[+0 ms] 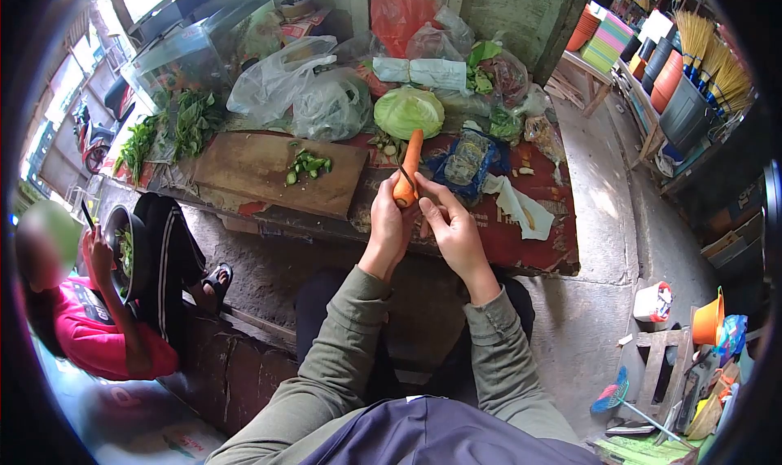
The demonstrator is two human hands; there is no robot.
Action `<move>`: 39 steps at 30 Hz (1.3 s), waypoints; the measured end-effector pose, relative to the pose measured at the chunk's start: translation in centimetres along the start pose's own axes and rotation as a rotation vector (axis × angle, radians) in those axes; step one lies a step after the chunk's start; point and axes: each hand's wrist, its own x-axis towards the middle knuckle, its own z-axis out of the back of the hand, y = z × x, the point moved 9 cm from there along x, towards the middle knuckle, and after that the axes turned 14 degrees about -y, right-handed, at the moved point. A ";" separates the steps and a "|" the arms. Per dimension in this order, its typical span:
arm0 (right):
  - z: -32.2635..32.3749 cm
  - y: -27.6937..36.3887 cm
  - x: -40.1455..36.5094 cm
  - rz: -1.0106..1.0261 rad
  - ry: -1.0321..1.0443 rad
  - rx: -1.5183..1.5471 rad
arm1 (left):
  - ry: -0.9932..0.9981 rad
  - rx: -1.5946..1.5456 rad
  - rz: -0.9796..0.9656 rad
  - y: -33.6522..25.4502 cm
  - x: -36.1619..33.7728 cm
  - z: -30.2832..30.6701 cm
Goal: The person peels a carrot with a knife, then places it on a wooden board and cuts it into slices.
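Note:
An orange carrot (pixel 414 149) points away from me over the table's front edge, its thick end toward me. My left hand (pixel 389 220) is closed around that thick end from the left. My right hand (pixel 446 220) is closed at the carrot's right side, gripping a thin dark-bladed tool (pixel 402 172) that lies slantwise against the carrot. Most of the tool is hidden by the fingers, so I cannot tell its exact kind. Just beyond the carrot's tip sits a pale green cabbage (pixel 399 113).
A wooden cutting board (pixel 269 171) with cut green pieces (pixel 308 165) lies left. Leafy greens (pixel 195 123), plastic bags (pixel 332 102) and a blue packet (pixel 464 163) crowd the table. At left, a seated person (pixel 106 318) holds a knife and a dark bowl (pixel 126 253) of greens.

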 end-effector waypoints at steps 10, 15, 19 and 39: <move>0.5 -0.8 0.6 0.010 -0.003 -0.123 | -0.022 -0.019 -0.038 0.0 0.5 0.0; 0.9 0.6 0.3 0.046 0.007 -0.138 | -0.012 0.117 -0.069 -0.4 0.8 0.5; 1.3 0.8 0.4 0.042 0.043 -0.317 | 0.077 0.078 -0.130 -1.1 0.9 -0.5; 1.7 0.4 1.8 0.167 -0.040 -0.333 | 0.047 0.013 -0.033 -0.4 0.4 -0.6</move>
